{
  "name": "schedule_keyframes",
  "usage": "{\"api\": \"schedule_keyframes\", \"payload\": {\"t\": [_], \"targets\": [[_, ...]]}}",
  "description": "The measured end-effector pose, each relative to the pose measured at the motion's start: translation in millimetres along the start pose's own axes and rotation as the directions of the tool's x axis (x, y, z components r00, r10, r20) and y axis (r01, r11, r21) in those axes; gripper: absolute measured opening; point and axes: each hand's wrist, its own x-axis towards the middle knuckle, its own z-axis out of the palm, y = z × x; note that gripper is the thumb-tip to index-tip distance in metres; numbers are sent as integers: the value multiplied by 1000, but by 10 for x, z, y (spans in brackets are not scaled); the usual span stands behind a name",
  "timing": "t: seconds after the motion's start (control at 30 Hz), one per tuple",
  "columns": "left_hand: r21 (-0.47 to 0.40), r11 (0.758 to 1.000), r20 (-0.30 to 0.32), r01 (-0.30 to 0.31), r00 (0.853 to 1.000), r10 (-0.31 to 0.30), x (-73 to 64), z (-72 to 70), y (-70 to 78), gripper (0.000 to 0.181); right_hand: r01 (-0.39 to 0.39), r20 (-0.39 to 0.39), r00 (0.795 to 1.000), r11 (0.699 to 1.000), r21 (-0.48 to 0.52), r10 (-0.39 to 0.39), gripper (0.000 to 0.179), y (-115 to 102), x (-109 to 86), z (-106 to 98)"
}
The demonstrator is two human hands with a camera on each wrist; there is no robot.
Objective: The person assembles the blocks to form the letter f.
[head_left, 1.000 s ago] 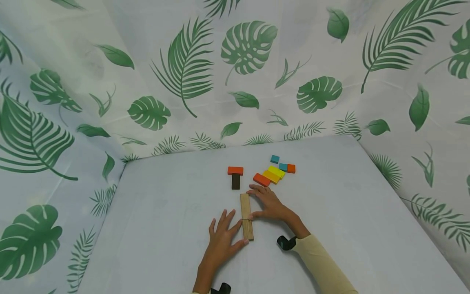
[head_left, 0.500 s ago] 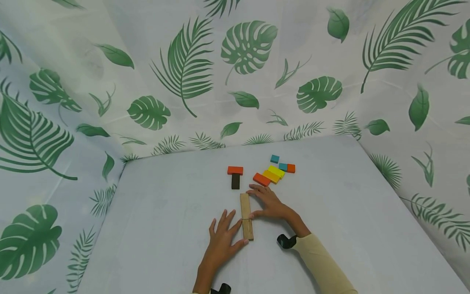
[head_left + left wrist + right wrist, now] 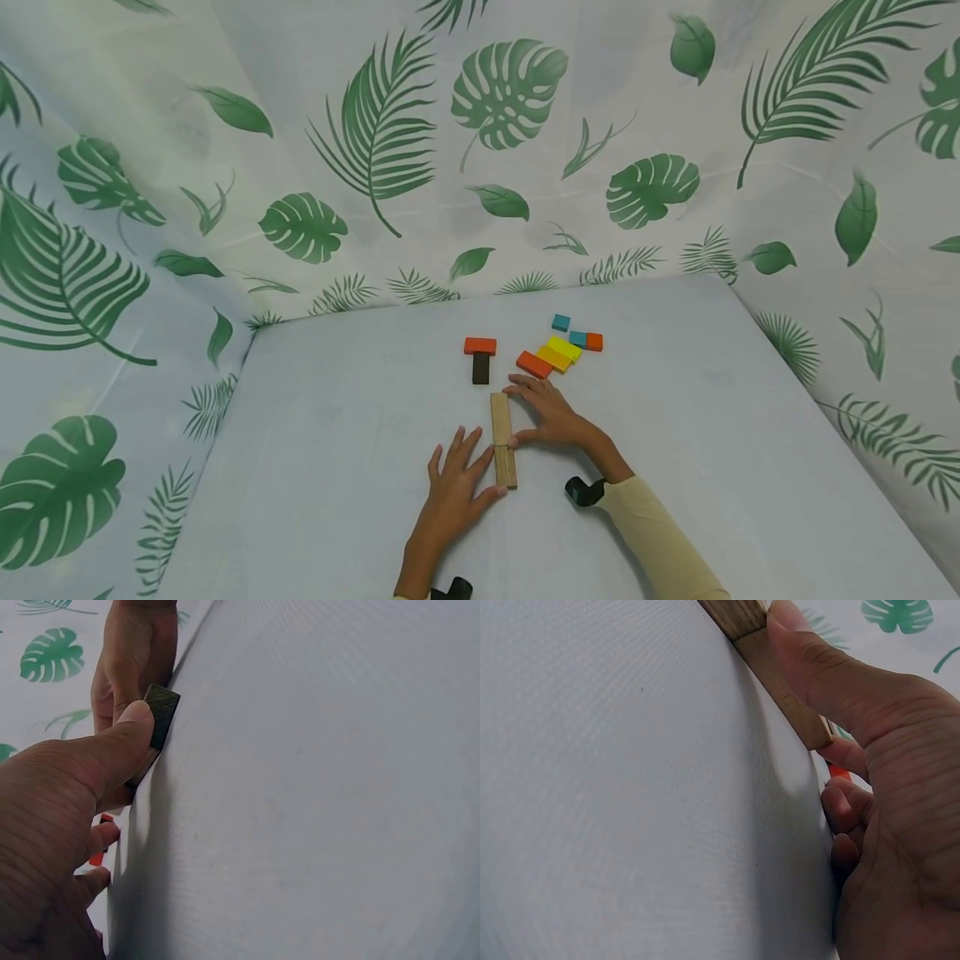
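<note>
Two plain wooden blocks lie end to end in a line on the white table. In the head view, my left hand [image 3: 450, 500] holds the near block [image 3: 506, 469] from the left, thumb at its near end and index fingertip by the joint. From the right, my right hand [image 3: 551, 417] holds the far block [image 3: 500, 417], index finger at its far end and thumb by the joint. The right wrist view shows the far block [image 3: 784, 690] meeting the other one at a thin seam. In the left wrist view, the left thumb rests against the near block's dark end [image 3: 163, 712].
Beyond the wooden blocks, a red block [image 3: 480, 345] lies across the top of a black block [image 3: 481, 368]. To their right are an orange-red block [image 3: 534, 364], two yellow ones [image 3: 555, 358], and small blue [image 3: 561, 322] and orange pieces [image 3: 594, 342]. Leaf-print cloth [image 3: 510, 200] surrounds the table.
Both hands and the blocks stay in place. The whole head view has shifted by only a few pixels.
</note>
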Motion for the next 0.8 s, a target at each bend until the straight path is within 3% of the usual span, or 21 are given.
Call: {"api": "schedule_keyframes", "payload": {"t": [0.33, 0.57, 0.8], "targets": [[-54, 998, -28, -18, 999, 17, 15, 15, -3, 67, -23, 11, 1000, 1000, -3, 23, 82, -12, 15, -14], [-57, 998, -3, -4, 1000, 3, 40, 47, 22, 79, -5, -7, 1000, 1000, 0, 5, 82, -13, 3, -18], [-46, 999, 7, -23, 1000, 23, 38, 29, 64, 74, -12, -2, 1000, 1000, 12, 12, 82, -16, 0, -7]]}}
